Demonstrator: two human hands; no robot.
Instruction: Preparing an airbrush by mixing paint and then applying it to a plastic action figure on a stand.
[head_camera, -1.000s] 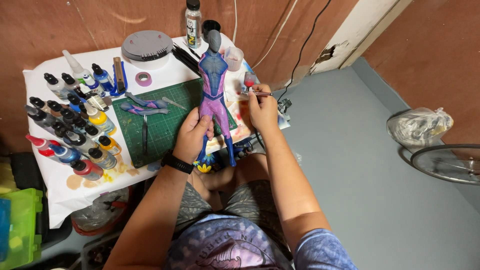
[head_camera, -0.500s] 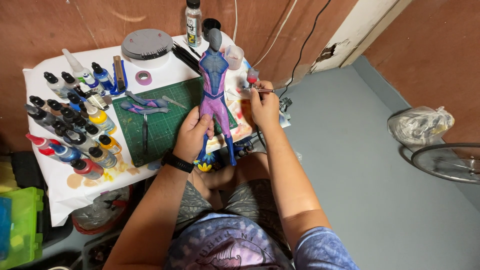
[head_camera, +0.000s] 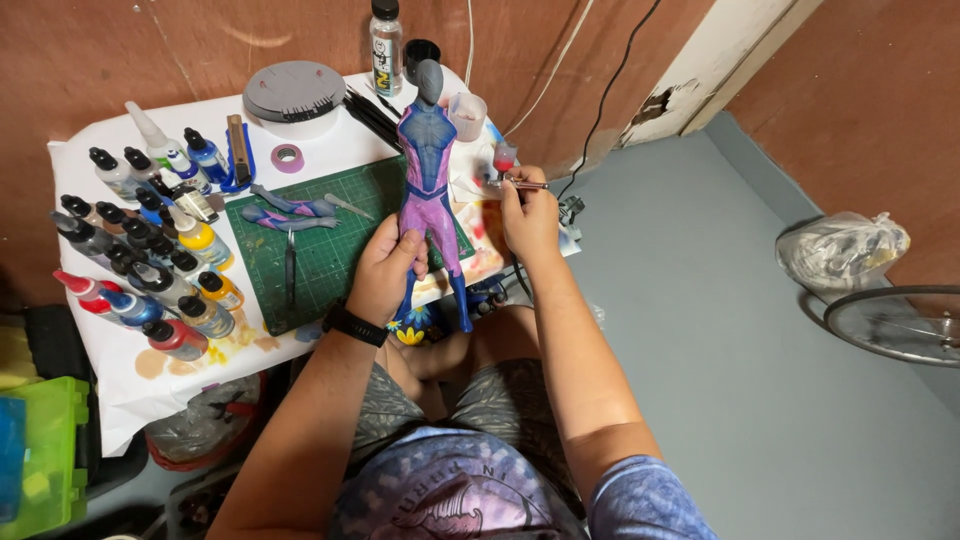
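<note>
My left hand (head_camera: 387, 270) grips a tall figurine (head_camera: 430, 175) around its legs; the figure is painted blue and purple with a grey head and stands upright over the green cutting mat (head_camera: 330, 250). My right hand (head_camera: 528, 215) holds a slim airbrush (head_camera: 512, 180) with a small red paint cup, its tip pointing left toward the figurine's torso, a short gap away. Two loose painted arm pieces (head_camera: 290, 212) lie on the mat beside black tweezers (head_camera: 290, 265).
Several paint bottles (head_camera: 150, 260) crowd the left of the white-covered table (head_camera: 130, 380). A grey round base (head_camera: 295, 92), purple tape roll (head_camera: 287, 158), a tall bottle (head_camera: 385, 45) and brushes sit at the back. A plastic bag (head_camera: 840, 252) and bicycle wheel (head_camera: 900, 325) lie at right.
</note>
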